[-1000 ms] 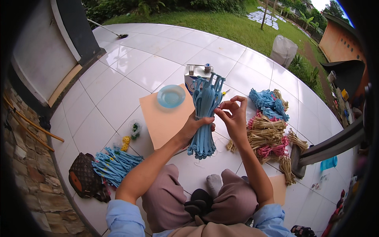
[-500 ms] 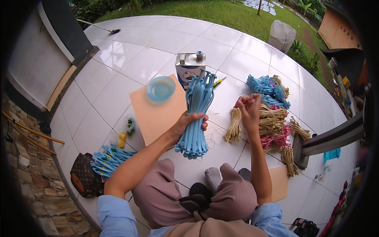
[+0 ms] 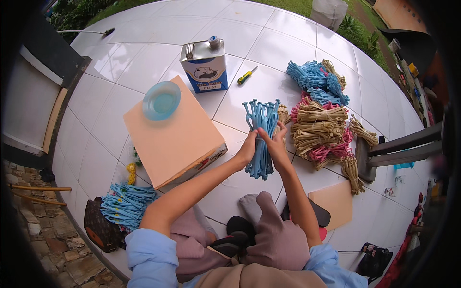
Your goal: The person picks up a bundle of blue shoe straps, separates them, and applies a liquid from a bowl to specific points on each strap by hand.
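In front of me stands a bundle of light-blue straps [image 3: 261,115], upright, with small flat knobs at its top ends. My left hand [image 3: 247,150] is closed round its left side at mid-height. My right hand [image 3: 277,148] grips the right side, its thumb pressed on the front of the straps. The bundle is pinched narrow between the hands; any tie there is too fine to tell. Just behind it, partly hidden, is a beige strap bundle [image 3: 283,116]. To the right lie stacked beige bundles [image 3: 319,127], with pink straps [image 3: 326,154] among them and blue bundles [image 3: 314,79] beyond.
A peach-topped box [image 3: 168,144] at left carries a translucent blue bowl [image 3: 152,110]. Behind are a metal can [image 3: 205,72] and a yellow-black screwdriver-like tool [image 3: 247,76]. Loose blue straps [image 3: 126,206] lie by a brown bag [image 3: 98,225]. Grey chair-like legs [image 3: 408,152] stand at right.
My right hand, raised and apart from the bundle before, has come down onto it. Both hands now hold the blue bundle, which is narrower at the middle. The view has shifted.
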Demonstrator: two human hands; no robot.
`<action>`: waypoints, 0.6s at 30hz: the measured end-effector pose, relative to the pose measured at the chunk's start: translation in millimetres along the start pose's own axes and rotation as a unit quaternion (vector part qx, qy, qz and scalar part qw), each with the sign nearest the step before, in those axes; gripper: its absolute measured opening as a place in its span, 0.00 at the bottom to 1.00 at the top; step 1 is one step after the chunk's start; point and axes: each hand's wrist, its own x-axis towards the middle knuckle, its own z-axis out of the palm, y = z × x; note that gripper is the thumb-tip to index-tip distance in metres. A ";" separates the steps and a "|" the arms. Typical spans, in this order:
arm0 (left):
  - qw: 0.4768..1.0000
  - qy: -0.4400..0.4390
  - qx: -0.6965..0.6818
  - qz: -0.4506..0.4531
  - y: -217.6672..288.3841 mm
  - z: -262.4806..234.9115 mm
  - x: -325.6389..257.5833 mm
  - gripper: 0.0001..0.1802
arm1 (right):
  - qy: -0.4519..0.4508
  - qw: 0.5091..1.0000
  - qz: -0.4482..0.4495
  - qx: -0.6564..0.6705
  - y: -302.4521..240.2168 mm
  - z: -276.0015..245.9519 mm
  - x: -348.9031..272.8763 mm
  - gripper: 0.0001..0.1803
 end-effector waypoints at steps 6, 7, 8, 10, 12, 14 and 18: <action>0.954 0.137 0.266 0.000 -36.9 31.0 10.3 0.22 | 0.155 0.986 -0.029 -0.053 67.6 -26.8 31.6 0.62; 0.963 0.162 0.216 0.007 -39.7 32.5 9.1 0.19 | 0.158 0.986 -0.022 -0.053 74.8 -30.7 34.0 0.62; 0.968 0.187 0.167 0.016 -43.8 30.5 9.1 0.16 | 0.152 0.987 -0.022 -0.056 74.5 -30.3 36.2 0.64; 0.961 0.200 0.189 0.025 -50.6 22.1 7.5 0.14 | 0.147 0.987 -0.016 -0.057 82.3 -29.6 41.6 0.66; 0.955 0.208 0.207 0.035 -55.2 13.5 4.9 0.13 | 0.159 0.983 -0.007 -0.091 94.8 -31.7 45.2 0.66; 0.850 0.176 0.452 0.204 -56.1 2.7 0.7 0.10 | 0.156 0.983 -0.003 -0.095 101.8 -36.8 45.4 0.66; 0.807 0.155 0.513 0.247 -45.4 -2.1 -0.4 0.10 | 0.155 0.966 -0.069 -0.197 104.3 -39.4 47.0 0.66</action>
